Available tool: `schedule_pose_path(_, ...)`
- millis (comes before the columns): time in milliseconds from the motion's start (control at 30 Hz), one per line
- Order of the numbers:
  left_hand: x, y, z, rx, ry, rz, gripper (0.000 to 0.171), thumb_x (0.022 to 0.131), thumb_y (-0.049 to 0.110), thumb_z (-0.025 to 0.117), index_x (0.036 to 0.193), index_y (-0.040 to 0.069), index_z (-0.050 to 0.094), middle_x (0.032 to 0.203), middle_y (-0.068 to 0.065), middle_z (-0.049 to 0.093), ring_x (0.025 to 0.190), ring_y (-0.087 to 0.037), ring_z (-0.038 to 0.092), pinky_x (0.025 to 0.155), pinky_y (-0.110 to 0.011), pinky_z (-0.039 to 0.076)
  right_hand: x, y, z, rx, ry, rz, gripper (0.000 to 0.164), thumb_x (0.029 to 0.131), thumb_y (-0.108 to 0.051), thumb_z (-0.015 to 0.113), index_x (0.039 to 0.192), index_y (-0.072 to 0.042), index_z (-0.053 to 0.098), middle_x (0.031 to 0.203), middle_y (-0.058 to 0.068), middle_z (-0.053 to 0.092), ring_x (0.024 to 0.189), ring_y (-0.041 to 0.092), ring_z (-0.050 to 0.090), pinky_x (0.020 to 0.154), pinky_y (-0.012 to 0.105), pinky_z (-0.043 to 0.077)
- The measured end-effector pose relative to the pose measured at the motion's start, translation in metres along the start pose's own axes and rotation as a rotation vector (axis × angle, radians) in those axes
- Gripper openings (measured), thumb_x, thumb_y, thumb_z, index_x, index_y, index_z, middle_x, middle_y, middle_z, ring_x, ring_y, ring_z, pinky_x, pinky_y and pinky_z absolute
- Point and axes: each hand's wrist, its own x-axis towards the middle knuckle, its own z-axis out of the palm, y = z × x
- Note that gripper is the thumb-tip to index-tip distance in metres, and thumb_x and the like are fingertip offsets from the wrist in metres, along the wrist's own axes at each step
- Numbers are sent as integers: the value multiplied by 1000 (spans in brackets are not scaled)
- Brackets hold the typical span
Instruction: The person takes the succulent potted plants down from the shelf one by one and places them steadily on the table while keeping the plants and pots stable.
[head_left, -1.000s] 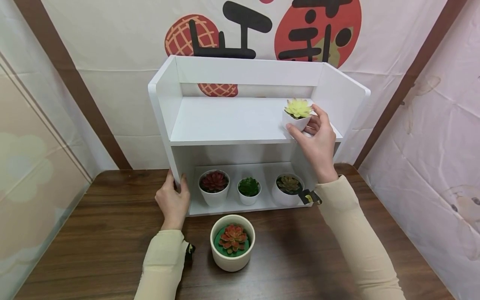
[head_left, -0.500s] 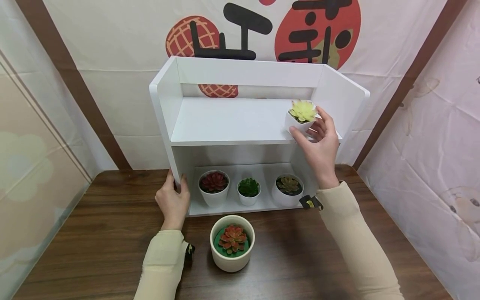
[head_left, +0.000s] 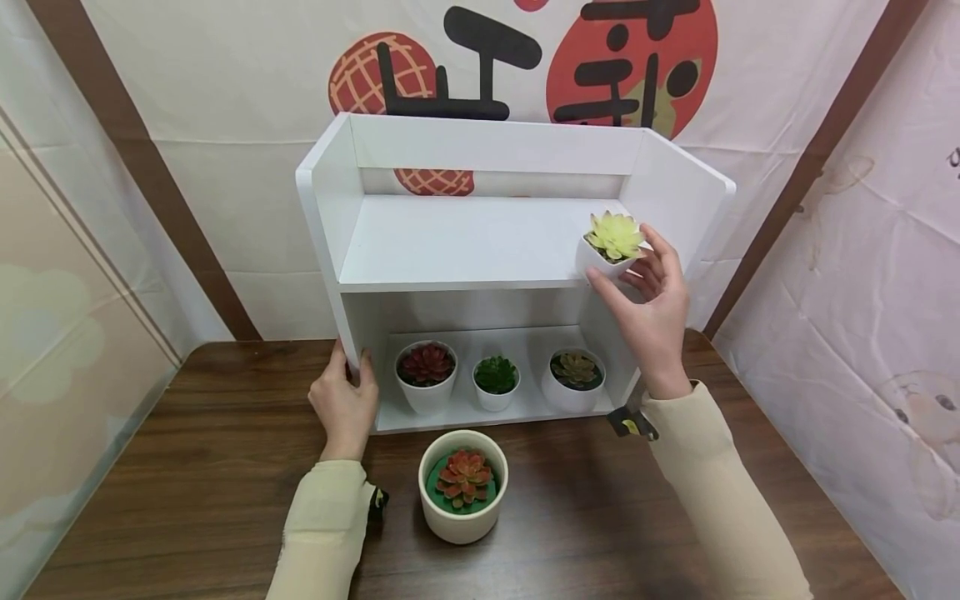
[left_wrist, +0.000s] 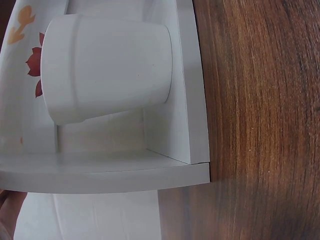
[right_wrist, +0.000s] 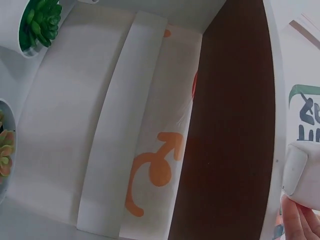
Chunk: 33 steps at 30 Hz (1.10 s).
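Note:
In the head view my right hand [head_left: 654,321] holds a potted succulent [head_left: 615,236] with pale yellow-green leaves in a small white pot, thumb at the front and fingers behind. The pot overlaps the front right edge of the upper board of a white two-tier shelf [head_left: 450,242]. At the right border of the right wrist view, the pot [right_wrist: 307,175] shows with fingertips [right_wrist: 295,220] against it. My left hand [head_left: 347,408] grips the lower front edge of the shelf's left side panel [head_left: 330,242], thumb on the inner side.
On the lower tier stand a dark red succulent [head_left: 427,365], a small green one [head_left: 497,375] and a brownish one [head_left: 577,369], all in white pots. A cream pot [head_left: 462,527] with a red-green succulent stands in front on the wooden table [head_left: 225,467].
My right hand has moved the yellow-green potted succulent to the right and toward me, to the upper board's front edge. The left hand stays on the side panel.

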Motion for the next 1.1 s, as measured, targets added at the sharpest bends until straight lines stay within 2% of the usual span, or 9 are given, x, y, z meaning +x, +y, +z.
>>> schedule_pose_path(200, 0, 0, 0, 3, -2, 7, 29, 88, 11, 66, 114, -2, 64, 98, -26, 70, 81, -44, 68, 69, -57, 47, -9, -2, -6, 22, -19, -29, 72, 75, 1, 78, 138, -9, 47, 110, -9, 61, 97, 10, 59, 88, 22, 47)
schedule_pose_path(467, 0, 0, 0, 1, 0, 3, 28, 88, 11, 66, 113, -2, 64, 96, -26, 70, 80, -45, 68, 68, -57, 47, -25, -3, -13, 34, -45, -47, 72, 74, 4, 78, 137, -9, 48, 111, -5, 60, 96, 13, 59, 88, 21, 48)
schedule_pose_path(867, 0, 0, 0, 5, -13, -10, 30, 89, 11, 65, 116, -2, 63, 100, -26, 70, 85, -46, 67, 74, -59, 46, -46, -1, -25, 26, -101, -8, 72, 71, 11, 76, 136, -6, 47, 116, -5, 61, 98, 11, 61, 85, 20, 49)
schedule_pose_path(1100, 0, 1, 1, 3, -9, -4, 29, 88, 10, 65, 114, -2, 63, 99, -26, 70, 84, -45, 67, 73, -59, 46, -63, 7, -31, 7, -184, 37, 71, 71, 13, 74, 135, 0, 45, 121, -2, 59, 103, 10, 58, 86, 17, 48)
